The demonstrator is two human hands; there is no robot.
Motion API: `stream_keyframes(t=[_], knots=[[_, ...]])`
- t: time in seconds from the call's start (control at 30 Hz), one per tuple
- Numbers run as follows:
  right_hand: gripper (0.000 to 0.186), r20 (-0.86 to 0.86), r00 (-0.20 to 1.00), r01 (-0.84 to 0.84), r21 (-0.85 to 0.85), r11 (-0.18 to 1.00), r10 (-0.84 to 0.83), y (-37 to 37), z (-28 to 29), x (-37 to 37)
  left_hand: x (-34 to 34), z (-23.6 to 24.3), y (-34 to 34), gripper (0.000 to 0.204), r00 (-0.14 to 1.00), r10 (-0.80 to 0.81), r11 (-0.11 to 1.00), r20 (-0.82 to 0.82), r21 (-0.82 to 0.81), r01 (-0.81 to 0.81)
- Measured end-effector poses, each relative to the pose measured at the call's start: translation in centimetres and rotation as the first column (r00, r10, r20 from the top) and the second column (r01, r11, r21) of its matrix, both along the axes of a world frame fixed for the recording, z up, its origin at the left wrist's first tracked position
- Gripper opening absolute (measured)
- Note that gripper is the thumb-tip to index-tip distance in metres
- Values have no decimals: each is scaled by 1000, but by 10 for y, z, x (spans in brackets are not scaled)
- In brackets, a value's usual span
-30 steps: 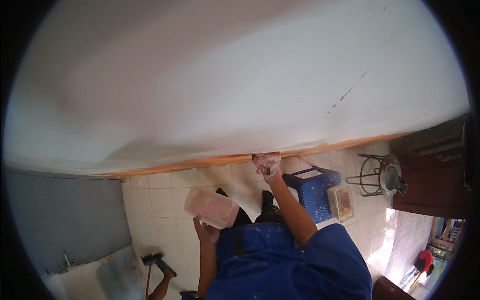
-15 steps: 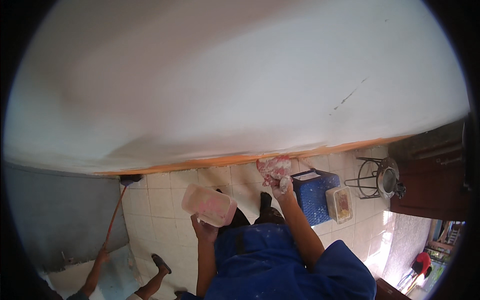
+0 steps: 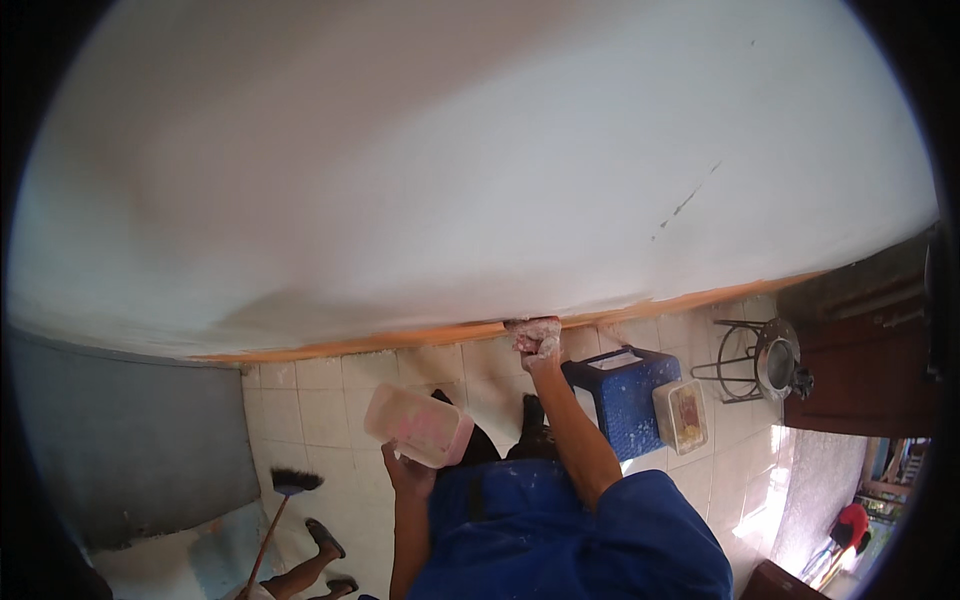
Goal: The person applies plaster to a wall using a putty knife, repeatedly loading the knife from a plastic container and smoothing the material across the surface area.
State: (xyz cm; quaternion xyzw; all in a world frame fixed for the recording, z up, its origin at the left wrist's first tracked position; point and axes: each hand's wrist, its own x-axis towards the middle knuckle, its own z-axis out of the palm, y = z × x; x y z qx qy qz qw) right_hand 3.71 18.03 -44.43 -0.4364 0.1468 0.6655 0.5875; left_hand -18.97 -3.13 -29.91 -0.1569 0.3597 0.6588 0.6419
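My right hand [image 3: 540, 352] is closed on a red rag caked with pale powder [image 3: 525, 330], held at the lower part of the white wall [image 3: 470, 180], on the orange band [image 3: 410, 335] along its foot. My left hand [image 3: 410, 470] grips a translucent pinkish plastic tub [image 3: 420, 420] with pink residue inside, held out over my legs. A blue plastic stool [image 3: 630, 400] stands just right of my right arm, beside a clear tub [image 3: 685, 415] with yellowish and reddish contents.
A round metal stool [image 3: 720, 372] with a metal bowl [image 3: 778, 365] on it stands before reddish-brown furniture [image 3: 850, 380] at right. At lower left a co-worker's legs [image 3: 310, 570] show beside a broom [image 3: 295, 482] on the tiled floor [image 3: 320, 425]. A grey wall [image 3: 120, 430] lies left.
My right hand dropped away from the wall with the rag spread out, then returned to it. The co-worker's broom moved up toward the wall, then back down.
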Motion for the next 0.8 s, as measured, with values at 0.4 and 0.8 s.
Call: stream_keyframes(t=[0.4,0.8], knots=[[24,-18,1000,0,208,978,4,-42,49,15,-5,-13,8,66,997,-60,996,-53,-61,57],[34,181,967,-185,24,982,178,-7,-7,9,2,-13,3,66,1000,1,999,25,-38,0]])
